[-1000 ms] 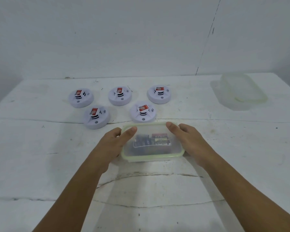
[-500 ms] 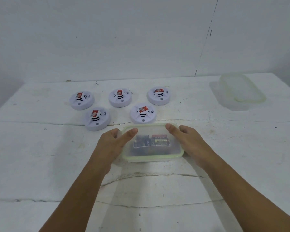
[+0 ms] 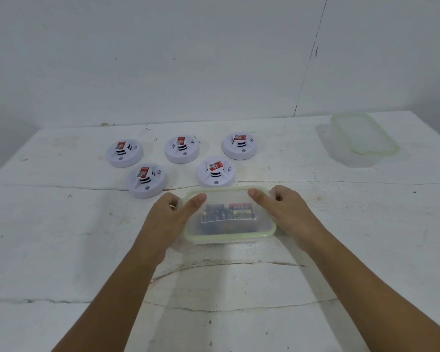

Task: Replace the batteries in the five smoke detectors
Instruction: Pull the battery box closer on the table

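A clear plastic box [image 3: 229,233] with a green-rimmed lid sits in front of me, and batteries [image 3: 228,213] show through its lid. My left hand [image 3: 168,219] grips its left end, thumb on the lid. My right hand [image 3: 287,214] grips the right end the same way. Several white round smoke detectors with red labels lie beyond the box: three in a back row [image 3: 124,153] [image 3: 181,149] [image 3: 239,146] and two nearer [image 3: 146,180] [image 3: 216,172]. The nearest right detector almost touches the box's far edge.
The white table [image 3: 61,237] has cracks running across it. A second clear container [image 3: 363,134] with a pale green rim lies at the far right, apart from the rest. A white wall stands behind the table.
Both hands stay on the box ends; the fingers have curled a little tighter around the far corners. The box and detectors have not shifted.
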